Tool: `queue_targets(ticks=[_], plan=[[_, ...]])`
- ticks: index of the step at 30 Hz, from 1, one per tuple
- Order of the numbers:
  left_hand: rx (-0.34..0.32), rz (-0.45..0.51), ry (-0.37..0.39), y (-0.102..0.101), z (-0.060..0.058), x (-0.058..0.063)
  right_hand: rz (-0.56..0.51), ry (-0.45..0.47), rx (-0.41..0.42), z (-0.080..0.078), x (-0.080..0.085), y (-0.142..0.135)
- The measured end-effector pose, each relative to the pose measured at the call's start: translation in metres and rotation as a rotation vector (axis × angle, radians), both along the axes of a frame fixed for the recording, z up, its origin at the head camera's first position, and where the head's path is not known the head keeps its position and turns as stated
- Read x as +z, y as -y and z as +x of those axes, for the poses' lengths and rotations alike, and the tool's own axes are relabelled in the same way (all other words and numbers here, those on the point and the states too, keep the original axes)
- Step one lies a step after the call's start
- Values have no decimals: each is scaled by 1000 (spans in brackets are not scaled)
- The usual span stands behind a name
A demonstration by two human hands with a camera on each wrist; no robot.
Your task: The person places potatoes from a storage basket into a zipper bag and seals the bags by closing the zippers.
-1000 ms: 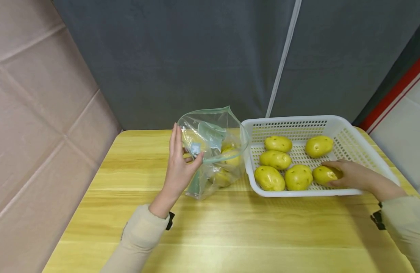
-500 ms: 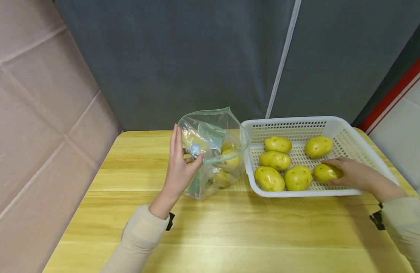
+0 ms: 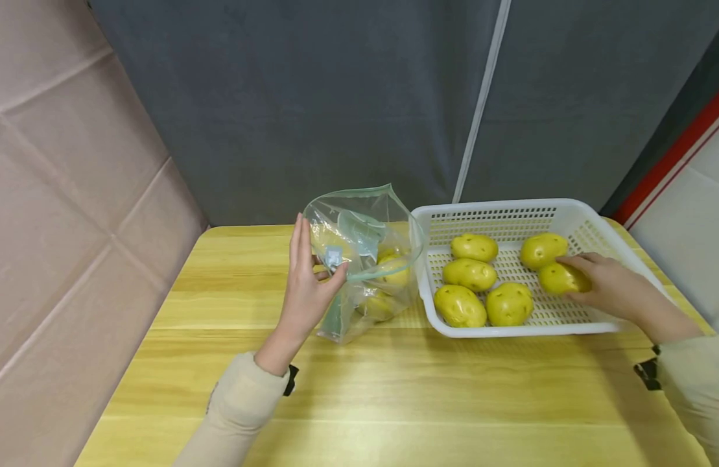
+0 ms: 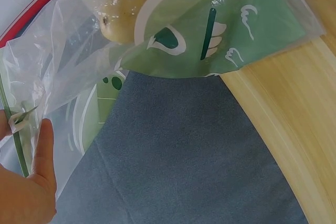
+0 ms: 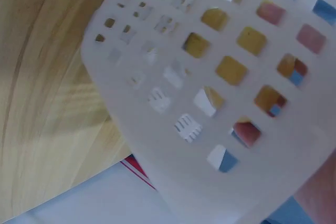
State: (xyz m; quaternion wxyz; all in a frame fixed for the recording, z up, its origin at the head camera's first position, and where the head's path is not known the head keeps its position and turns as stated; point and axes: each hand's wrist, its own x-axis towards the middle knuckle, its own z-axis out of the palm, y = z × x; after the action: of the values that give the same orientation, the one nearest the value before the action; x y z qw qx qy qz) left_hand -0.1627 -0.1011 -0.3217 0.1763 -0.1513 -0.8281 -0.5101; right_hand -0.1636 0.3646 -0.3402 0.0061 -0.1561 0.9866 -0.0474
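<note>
"What's in the middle of the frame?"

"A clear bag point(image 3: 364, 267) on the table point(image 3: 347, 415), its mouth gaping, with some potatoes inside. My left hand point(image 3: 306, 288) pinches its rim at the left, thumb on one side, fingers out straight."

"And on the right?"

"My right hand point(image 3: 612, 290) grips a potato point(image 3: 560, 278) in the white basket point(image 3: 528, 331), right of centre in the frame. Another point(image 3: 543, 250) lies just above it; I can't tell whether they touch."

"Any more?"

"Four others sit in the basket's left half, three of them stacked up the picture."
</note>
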Motion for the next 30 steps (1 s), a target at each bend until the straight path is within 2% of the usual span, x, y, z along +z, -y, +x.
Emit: queue_targets(ticks=[5, 9, 12, 19, 26, 30], plan=[[0, 3, 5, 0, 0, 0, -14, -93, -19, -1, 3, 3], [3, 4, 7, 0, -1, -1, -48, -218, 9, -1, 4, 7], [3, 6, 10, 0, -1, -1, -74, -268, 14, -1, 7, 10], [-1, 8, 21, 0, -2, 0, -122, -308, 6, -3, 13, 19], [0, 4, 13, 0, -2, 0, -152, -302, -54, -2, 22, 34], [1, 6, 16, 0, -2, -1, -168, -347, -49, -2, 25, 43]])
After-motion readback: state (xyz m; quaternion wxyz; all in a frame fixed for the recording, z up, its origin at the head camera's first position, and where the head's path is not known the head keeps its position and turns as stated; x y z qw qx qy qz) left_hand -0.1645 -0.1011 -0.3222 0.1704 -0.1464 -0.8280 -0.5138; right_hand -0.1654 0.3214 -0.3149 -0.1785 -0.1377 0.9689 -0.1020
